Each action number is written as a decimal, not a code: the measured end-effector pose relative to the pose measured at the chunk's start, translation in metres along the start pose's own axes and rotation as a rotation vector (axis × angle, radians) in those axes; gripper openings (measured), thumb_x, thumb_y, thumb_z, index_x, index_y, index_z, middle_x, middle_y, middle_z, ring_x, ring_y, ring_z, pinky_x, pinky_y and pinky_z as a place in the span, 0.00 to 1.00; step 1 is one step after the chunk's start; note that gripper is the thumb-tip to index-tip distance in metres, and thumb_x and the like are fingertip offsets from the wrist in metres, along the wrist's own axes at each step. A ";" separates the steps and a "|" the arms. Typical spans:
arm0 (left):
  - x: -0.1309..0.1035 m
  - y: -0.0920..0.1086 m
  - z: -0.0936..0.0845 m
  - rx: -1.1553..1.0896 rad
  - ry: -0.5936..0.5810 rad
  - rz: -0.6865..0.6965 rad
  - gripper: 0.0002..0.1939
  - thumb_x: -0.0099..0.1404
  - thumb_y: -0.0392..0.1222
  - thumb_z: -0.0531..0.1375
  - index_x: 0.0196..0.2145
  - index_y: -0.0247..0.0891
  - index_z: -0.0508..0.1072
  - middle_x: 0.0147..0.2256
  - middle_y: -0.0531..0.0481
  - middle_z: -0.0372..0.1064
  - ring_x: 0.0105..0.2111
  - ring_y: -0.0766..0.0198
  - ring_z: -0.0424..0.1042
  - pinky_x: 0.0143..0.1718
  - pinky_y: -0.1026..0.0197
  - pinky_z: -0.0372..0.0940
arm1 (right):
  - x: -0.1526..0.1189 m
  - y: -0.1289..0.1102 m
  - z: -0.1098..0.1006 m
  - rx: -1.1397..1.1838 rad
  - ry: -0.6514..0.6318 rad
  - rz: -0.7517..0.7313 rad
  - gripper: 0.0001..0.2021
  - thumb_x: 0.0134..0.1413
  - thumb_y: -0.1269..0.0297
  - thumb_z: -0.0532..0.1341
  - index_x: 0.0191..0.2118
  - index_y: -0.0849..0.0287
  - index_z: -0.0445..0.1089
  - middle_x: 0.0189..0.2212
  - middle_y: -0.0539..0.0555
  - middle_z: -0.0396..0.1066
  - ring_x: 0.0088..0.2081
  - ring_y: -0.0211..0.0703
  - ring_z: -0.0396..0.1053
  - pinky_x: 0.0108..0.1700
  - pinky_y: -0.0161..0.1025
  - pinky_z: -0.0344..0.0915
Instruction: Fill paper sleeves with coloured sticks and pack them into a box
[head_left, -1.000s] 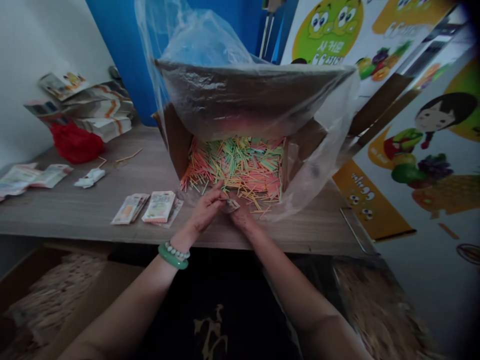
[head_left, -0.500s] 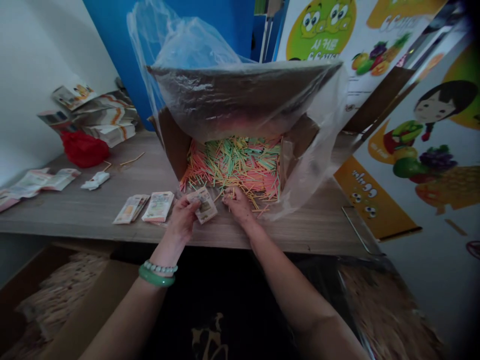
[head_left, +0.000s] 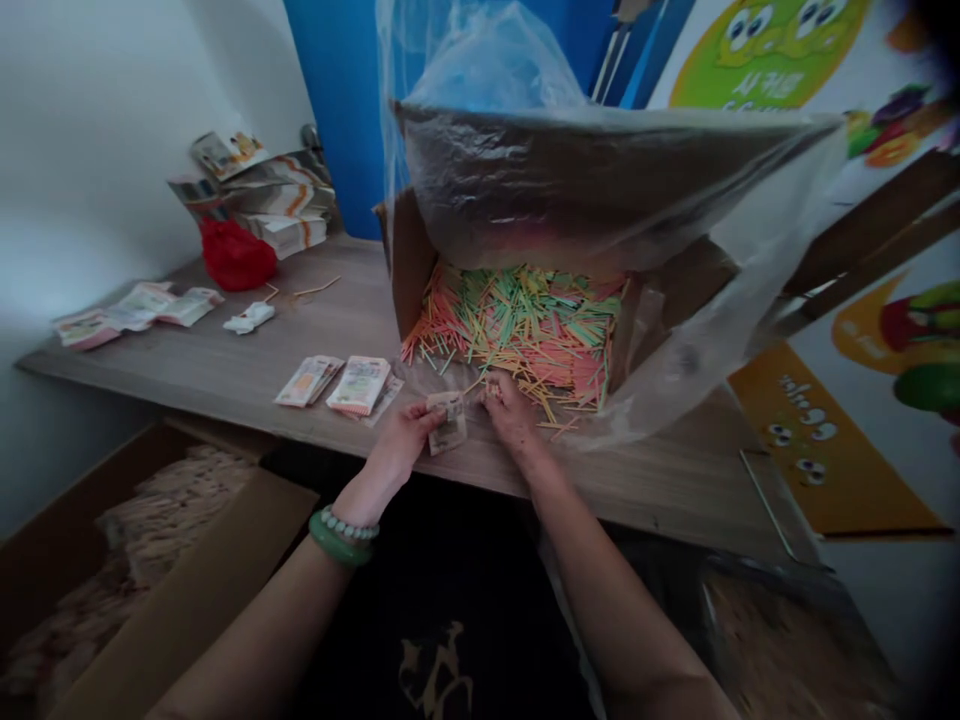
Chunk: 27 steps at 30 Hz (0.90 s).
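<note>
My left hand [head_left: 401, 438] is closed on a small printed packet [head_left: 451, 428], thumb on its face, at the table's front edge. Just right of it, my right hand [head_left: 514, 415] has its fingers curled round a few thin yellowish sticks [head_left: 493, 391]. Both hands are in front of a cardboard box [head_left: 412, 265] lying open toward me, lined with clear plastic [head_left: 697, 350]. Inside lies a heap of thin pink, green and yellow sticks [head_left: 532, 320], some spilling onto the table. Left of my hands lie two small stacks of packets [head_left: 358, 385] [head_left: 307, 381].
A red bag [head_left: 236, 255], crumpled white tissue [head_left: 249, 318] and flattened wrappers [head_left: 139, 308] lie on the table's left. Packet bundles [head_left: 281, 205] are stacked behind. A carton of pale packets [head_left: 176, 500] stands below left; printed cartons [head_left: 832, 440] stand right.
The view has swung left, so the table and box appear farther right. The packet in my left hand now stands more upright. Both hands keep their holds close together.
</note>
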<state>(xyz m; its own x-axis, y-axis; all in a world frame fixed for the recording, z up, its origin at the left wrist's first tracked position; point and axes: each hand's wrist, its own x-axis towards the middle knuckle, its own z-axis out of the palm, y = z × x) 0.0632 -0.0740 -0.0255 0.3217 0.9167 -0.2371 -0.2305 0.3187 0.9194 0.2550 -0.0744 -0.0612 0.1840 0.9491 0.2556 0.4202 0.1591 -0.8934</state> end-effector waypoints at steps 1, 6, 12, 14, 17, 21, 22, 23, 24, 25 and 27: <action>0.000 0.001 -0.001 0.018 0.013 0.017 0.10 0.50 0.40 0.74 0.29 0.35 0.81 0.27 0.50 0.78 0.26 0.65 0.72 0.31 0.63 0.68 | 0.000 0.001 0.000 -0.026 -0.049 -0.020 0.07 0.56 0.62 0.55 0.40 0.50 0.67 0.32 0.51 0.74 0.36 0.48 0.71 0.44 0.45 0.66; 0.006 0.003 -0.002 0.189 0.012 0.120 0.05 0.57 0.40 0.69 0.29 0.36 0.79 0.25 0.53 0.74 0.25 0.66 0.69 0.30 0.64 0.64 | -0.004 -0.004 -0.005 -0.048 0.030 -0.055 0.04 0.57 0.64 0.54 0.35 0.51 0.65 0.34 0.52 0.76 0.38 0.48 0.72 0.45 0.45 0.66; 0.012 -0.003 -0.001 0.388 -0.071 0.180 0.02 0.60 0.37 0.65 0.33 0.39 0.79 0.28 0.53 0.75 0.32 0.62 0.71 0.37 0.61 0.66 | -0.003 -0.007 -0.009 0.010 0.023 0.025 0.07 0.56 0.61 0.56 0.40 0.51 0.67 0.33 0.51 0.77 0.37 0.47 0.72 0.45 0.45 0.66; 0.010 -0.006 -0.003 0.318 -0.112 0.145 0.04 0.61 0.40 0.65 0.34 0.38 0.79 0.29 0.52 0.75 0.32 0.61 0.72 0.36 0.61 0.66 | -0.003 -0.005 -0.009 0.022 0.025 0.036 0.06 0.57 0.60 0.56 0.38 0.51 0.68 0.32 0.50 0.77 0.35 0.47 0.72 0.45 0.45 0.66; 0.005 -0.007 -0.008 0.226 -0.137 0.105 0.06 0.61 0.43 0.67 0.34 0.38 0.80 0.29 0.51 0.75 0.32 0.60 0.72 0.34 0.61 0.66 | -0.005 -0.006 -0.009 0.068 0.131 0.031 0.05 0.59 0.58 0.56 0.35 0.51 0.66 0.34 0.51 0.78 0.37 0.47 0.73 0.47 0.46 0.66; 0.001 -0.004 -0.012 0.214 -0.130 0.083 0.07 0.59 0.44 0.67 0.29 0.38 0.80 0.27 0.51 0.75 0.29 0.61 0.71 0.32 0.62 0.64 | -0.009 -0.029 -0.006 0.273 0.224 0.007 0.05 0.61 0.57 0.58 0.36 0.51 0.63 0.34 0.51 0.79 0.42 0.47 0.75 0.51 0.49 0.66; 0.000 -0.003 -0.013 0.227 -0.129 0.077 0.07 0.58 0.44 0.68 0.28 0.38 0.79 0.26 0.51 0.74 0.28 0.61 0.70 0.31 0.62 0.63 | -0.010 -0.039 -0.005 0.335 0.220 0.003 0.06 0.61 0.57 0.58 0.36 0.51 0.62 0.33 0.51 0.79 0.42 0.47 0.76 0.52 0.49 0.67; 0.000 -0.002 -0.013 0.239 -0.124 0.070 0.08 0.58 0.44 0.68 0.27 0.38 0.79 0.25 0.52 0.73 0.27 0.62 0.68 0.30 0.62 0.62 | -0.011 -0.050 -0.003 0.391 0.213 -0.003 0.06 0.62 0.57 0.59 0.36 0.52 0.62 0.33 0.50 0.79 0.41 0.46 0.76 0.52 0.49 0.67; -0.001 0.000 -0.013 0.250 -0.116 0.064 0.08 0.57 0.45 0.68 0.25 0.38 0.78 0.23 0.53 0.71 0.26 0.63 0.67 0.29 0.63 0.60 | -0.013 -0.062 -0.002 0.440 0.212 -0.008 0.07 0.62 0.56 0.59 0.36 0.52 0.62 0.32 0.50 0.79 0.41 0.46 0.77 0.52 0.49 0.68; -0.002 0.002 -0.012 0.266 -0.111 0.062 0.09 0.56 0.45 0.68 0.24 0.38 0.77 0.22 0.53 0.69 0.24 0.64 0.65 0.28 0.63 0.59 | -0.014 -0.074 0.000 0.480 0.214 -0.013 0.08 0.63 0.56 0.59 0.36 0.52 0.63 0.32 0.50 0.78 0.41 0.46 0.77 0.52 0.49 0.68; -0.004 0.007 -0.011 0.314 -0.117 0.084 0.12 0.55 0.45 0.68 0.20 0.38 0.73 0.20 0.55 0.64 0.23 0.65 0.61 0.26 0.63 0.56 | -0.015 -0.094 0.002 0.541 0.221 -0.024 0.09 0.64 0.54 0.59 0.36 0.52 0.62 0.33 0.49 0.78 0.41 0.46 0.78 0.52 0.49 0.69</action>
<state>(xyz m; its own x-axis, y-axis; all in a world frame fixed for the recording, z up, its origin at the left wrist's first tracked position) 0.0501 -0.0733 -0.0218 0.4212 0.8968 -0.1358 0.0279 0.1368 0.9902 0.2107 -0.1027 0.0180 0.3856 0.8736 0.2969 -0.0766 0.3510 -0.9332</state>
